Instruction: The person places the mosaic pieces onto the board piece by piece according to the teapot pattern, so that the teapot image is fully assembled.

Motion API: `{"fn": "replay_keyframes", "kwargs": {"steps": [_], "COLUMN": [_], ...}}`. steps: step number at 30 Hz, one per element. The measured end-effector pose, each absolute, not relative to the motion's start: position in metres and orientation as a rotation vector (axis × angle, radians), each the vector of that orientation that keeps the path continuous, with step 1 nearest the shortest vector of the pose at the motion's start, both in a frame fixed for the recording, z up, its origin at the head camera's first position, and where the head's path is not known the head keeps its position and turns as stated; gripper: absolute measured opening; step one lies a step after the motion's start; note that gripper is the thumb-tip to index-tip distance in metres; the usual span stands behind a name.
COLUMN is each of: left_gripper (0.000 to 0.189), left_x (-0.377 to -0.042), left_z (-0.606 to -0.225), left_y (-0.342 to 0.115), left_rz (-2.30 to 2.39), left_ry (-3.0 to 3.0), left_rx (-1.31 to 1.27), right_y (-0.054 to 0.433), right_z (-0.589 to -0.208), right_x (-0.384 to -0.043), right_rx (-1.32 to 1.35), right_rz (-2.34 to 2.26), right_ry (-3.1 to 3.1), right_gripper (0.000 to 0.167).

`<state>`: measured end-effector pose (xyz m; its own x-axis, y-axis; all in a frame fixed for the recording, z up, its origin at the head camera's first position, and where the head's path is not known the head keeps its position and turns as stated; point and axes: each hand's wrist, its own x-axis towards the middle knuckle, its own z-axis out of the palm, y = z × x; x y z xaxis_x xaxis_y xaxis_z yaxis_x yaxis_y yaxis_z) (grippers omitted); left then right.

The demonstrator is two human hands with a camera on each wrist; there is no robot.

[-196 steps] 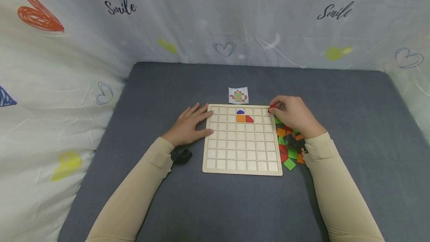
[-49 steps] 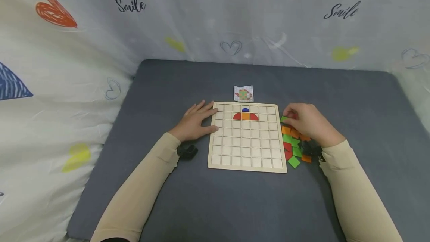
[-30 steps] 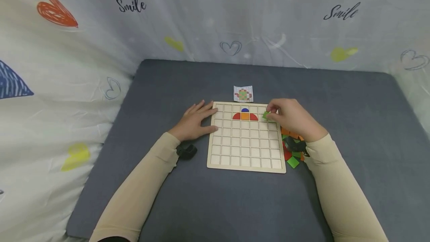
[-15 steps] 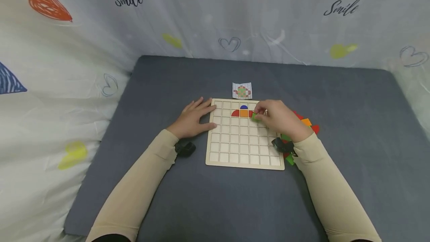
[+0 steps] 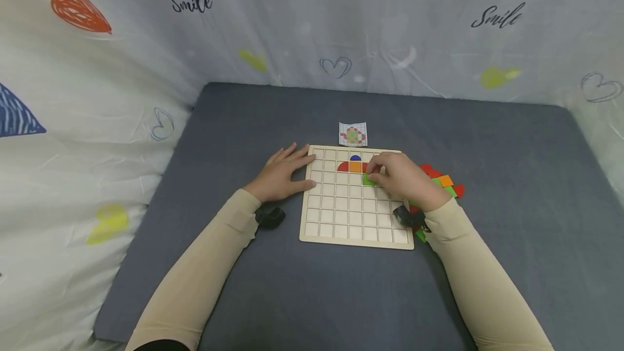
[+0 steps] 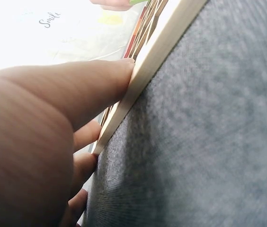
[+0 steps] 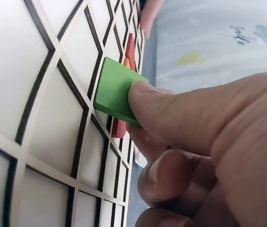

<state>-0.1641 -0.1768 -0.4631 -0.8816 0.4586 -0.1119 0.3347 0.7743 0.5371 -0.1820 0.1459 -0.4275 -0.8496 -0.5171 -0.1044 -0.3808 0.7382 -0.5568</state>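
A wooden grid board (image 5: 336,229) lies on the grey table. In its upper rows sit a blue half-round tile (image 5: 355,158), an orange square tile (image 5: 355,167) and a red quarter-round tile (image 5: 343,167); another red one is partly hidden by my right fingers. My right hand (image 5: 397,175) pinches a green square tile (image 7: 117,87) between thumb and fingers, tilted, with one edge right at the grid just below the red tile. My left hand (image 5: 280,175) rests along the board's left edge, fingers spread, thumb (image 6: 107,80) and fingertips touching the frame.
A small picture card (image 5: 353,134) with a coloured grid pattern lies just beyond the board. Several loose red, green and orange tiles (image 5: 446,180) lie to the right of the board, partly under my right forearm. A printed curtain (image 5: 292,26) hangs behind the table.
A second red tile came to sit left of the orange one. My right hand then took a green tile from the pile and carried it left over the board. My left hand stayed put.
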Motion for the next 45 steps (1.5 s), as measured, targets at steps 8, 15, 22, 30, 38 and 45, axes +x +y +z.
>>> {"fn": "replay_keyframes", "kwargs": {"steps": [8, 15, 22, 30, 38, 45], "left_gripper": [0.076, 0.076, 0.075, 0.076, 0.076, 0.077], "left_x": [-0.164, -0.164, -0.164, -0.164, -0.163, -0.164], "left_z": [-0.463, -0.463, -0.463, -0.462, -0.461, -0.463], "left_y": [-0.177, -0.176, -0.175, -0.176, -0.176, -0.176], "left_rz": [0.758, 0.754, 0.752, 0.745, 0.749, 0.749], "left_ry": [2.734, 2.734, 2.736, 2.742, 2.740, 2.741], "left_rx": [0.621, 0.625, 0.625, 0.622, 0.613, 0.611], "right_y": [0.145, 0.144, 0.145, 0.144, 0.155, 0.175], "right_z": [-0.429, -0.433, -0.436, -0.437, -0.430, -0.417], "right_x": [-0.182, -0.182, -0.181, -0.183, -0.183, -0.186], "right_rx": [-0.693, -0.712, -0.714, -0.732, -0.650, -0.572], "right_rz": [-0.778, -0.784, -0.772, -0.775, -0.782, -0.804], "right_ry": [2.738, 2.744, 2.754, 2.759, 2.746, 2.720], "right_gripper": [0.005, 0.004, 0.005, 0.006, 0.011, 0.018]}}
